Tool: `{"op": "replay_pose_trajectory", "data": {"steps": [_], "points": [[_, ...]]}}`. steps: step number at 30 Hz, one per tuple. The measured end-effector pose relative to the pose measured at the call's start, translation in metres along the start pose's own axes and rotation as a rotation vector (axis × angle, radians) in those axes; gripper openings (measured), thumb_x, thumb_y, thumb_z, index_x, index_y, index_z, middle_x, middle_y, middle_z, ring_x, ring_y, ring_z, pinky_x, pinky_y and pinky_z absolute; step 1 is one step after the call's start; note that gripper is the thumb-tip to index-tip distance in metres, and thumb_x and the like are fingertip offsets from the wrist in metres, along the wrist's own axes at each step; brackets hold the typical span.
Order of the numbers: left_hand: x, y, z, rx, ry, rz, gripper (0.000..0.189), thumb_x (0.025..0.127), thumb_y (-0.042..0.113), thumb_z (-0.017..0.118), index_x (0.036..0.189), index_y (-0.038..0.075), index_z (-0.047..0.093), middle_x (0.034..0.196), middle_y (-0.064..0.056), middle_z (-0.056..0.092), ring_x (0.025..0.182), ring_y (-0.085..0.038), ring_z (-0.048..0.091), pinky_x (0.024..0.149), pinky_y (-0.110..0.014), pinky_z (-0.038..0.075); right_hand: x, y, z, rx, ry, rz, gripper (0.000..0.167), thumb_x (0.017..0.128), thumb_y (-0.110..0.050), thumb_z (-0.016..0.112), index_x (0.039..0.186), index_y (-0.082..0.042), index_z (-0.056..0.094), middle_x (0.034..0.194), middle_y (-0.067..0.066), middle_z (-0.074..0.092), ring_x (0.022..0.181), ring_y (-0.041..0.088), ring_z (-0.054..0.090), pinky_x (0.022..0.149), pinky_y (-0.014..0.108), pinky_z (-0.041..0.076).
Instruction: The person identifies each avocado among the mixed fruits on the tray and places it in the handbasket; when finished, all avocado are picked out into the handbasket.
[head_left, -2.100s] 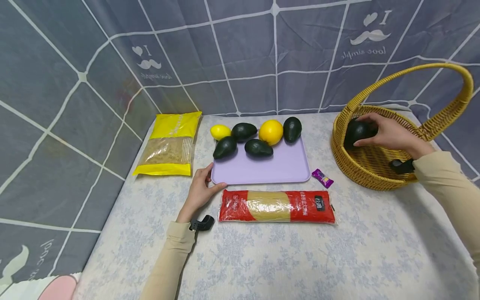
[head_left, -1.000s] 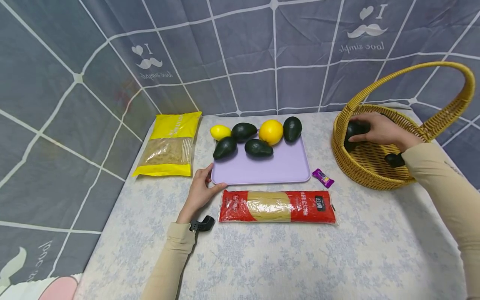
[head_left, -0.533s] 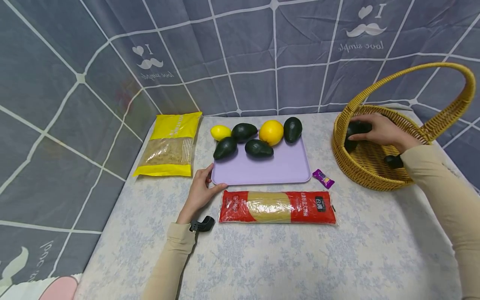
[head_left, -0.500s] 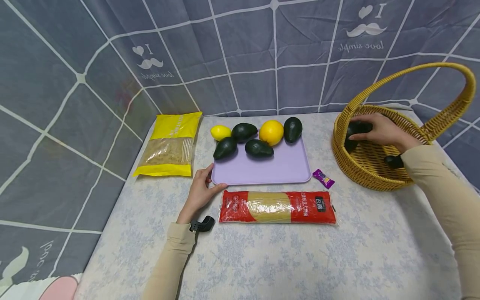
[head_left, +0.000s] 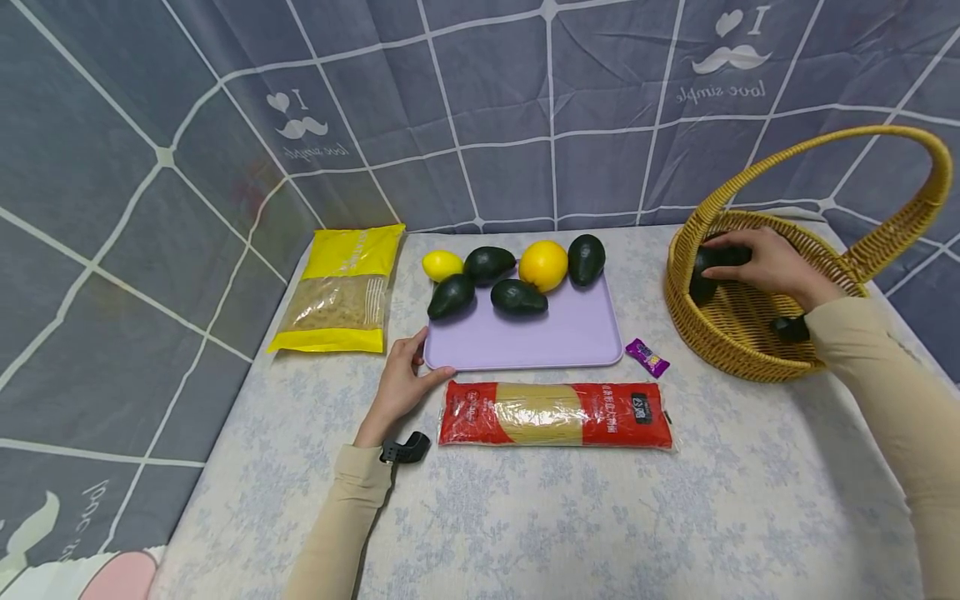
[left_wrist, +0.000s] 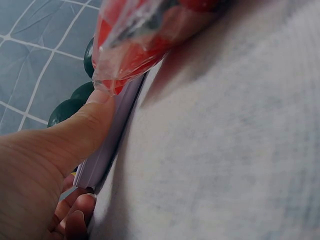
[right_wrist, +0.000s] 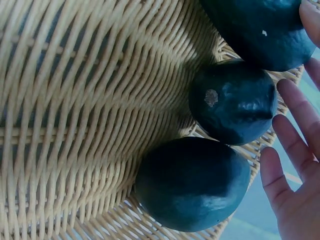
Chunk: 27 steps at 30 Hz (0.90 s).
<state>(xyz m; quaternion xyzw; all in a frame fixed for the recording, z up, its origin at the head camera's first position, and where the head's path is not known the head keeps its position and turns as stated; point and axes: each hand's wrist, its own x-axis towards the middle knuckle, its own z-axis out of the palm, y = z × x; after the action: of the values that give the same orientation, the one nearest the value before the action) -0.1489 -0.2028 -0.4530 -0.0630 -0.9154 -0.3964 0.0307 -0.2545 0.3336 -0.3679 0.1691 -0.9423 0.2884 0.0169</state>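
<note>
My left hand (head_left: 401,383) holds the near left corner of the lilac tray (head_left: 525,343), thumb along its front edge and fingers at its left side. On the tray lie several dark green avocados (head_left: 519,297), a yellow lemon (head_left: 442,266) and an orange (head_left: 543,266). Over at the right, my right hand (head_left: 772,265) reaches inside the wicker basket (head_left: 723,354), thumb and fingers on an avocado (right_wrist: 260,30) by the basket's left wall. In the right wrist view, two more avocados (right_wrist: 232,102) sit beside it against the wicker; the other fingers are spread apart from them.
A red pack of spaghetti (head_left: 555,414) lies just in front of the tray, its end close to my left thumb. Between tray and basket is a small purple candy (head_left: 647,357). A yellow bag (head_left: 337,287) lies back left. The basket's tall handle (head_left: 832,137) arches behind my right hand.
My right hand has shifted slightly inside the basket, keeping its hold on the avocado. My left hand has stayed at the tray's corner.
</note>
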Motion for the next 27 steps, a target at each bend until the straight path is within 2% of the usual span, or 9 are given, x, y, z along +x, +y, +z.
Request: {"op": "replay_pose_trajectory", "data": {"steps": [5, 14, 23, 27], "points": [[0.0, 0.0, 0.001, -0.009, 0.003, 0.006, 0.085, 0.078, 0.029, 0.08, 0.145, 0.0, 0.036, 0.102, -0.015, 0.043, 0.084, -0.024, 0.04, 0.072, -0.035, 0.034, -0.003, 0.001, 0.002, -0.008, 0.03, 0.008, 0.045, 0.08, -0.018, 0.078, 0.117, 0.004, 0.063, 0.113, 0.027, 0.059, 0.107, 0.04, 0.05, 0.088, 0.053, 0.034], [-0.001, -0.001, 0.001, 0.001, 0.008, 0.007, 0.085, 0.078, 0.03, 0.08, 0.144, -0.001, 0.036, 0.099, -0.014, 0.042, 0.083, -0.024, 0.04, 0.071, -0.034, 0.033, -0.006, -0.001, 0.003, -0.027, 0.04, 0.0, 0.045, 0.08, -0.02, 0.078, 0.115, 0.004, 0.064, 0.113, 0.028, 0.059, 0.107, 0.041, 0.049, 0.089, 0.055, 0.034], [-0.001, 0.003, 0.0, -0.007, 0.0, -0.003, 0.085, 0.079, 0.03, 0.079, 0.145, 0.0, 0.036, 0.1, -0.014, 0.042, 0.085, -0.024, 0.04, 0.071, -0.034, 0.033, -0.012, -0.004, -0.001, -0.026, 0.019, 0.064, 0.049, 0.084, -0.028, 0.074, 0.12, 0.003, 0.061, 0.12, 0.028, 0.054, 0.112, 0.044, 0.044, 0.091, 0.057, 0.031], [-0.001, 0.004, -0.001, -0.004, 0.001, -0.006, 0.085, 0.079, 0.03, 0.079, 0.145, 0.0, 0.036, 0.1, -0.015, 0.042, 0.085, -0.025, 0.04, 0.071, -0.034, 0.033, -0.016, -0.009, -0.005, -0.028, 0.016, 0.067, 0.048, 0.086, -0.028, 0.072, 0.121, 0.003, 0.061, 0.12, 0.029, 0.054, 0.111, 0.044, 0.044, 0.089, 0.057, 0.031]]}}
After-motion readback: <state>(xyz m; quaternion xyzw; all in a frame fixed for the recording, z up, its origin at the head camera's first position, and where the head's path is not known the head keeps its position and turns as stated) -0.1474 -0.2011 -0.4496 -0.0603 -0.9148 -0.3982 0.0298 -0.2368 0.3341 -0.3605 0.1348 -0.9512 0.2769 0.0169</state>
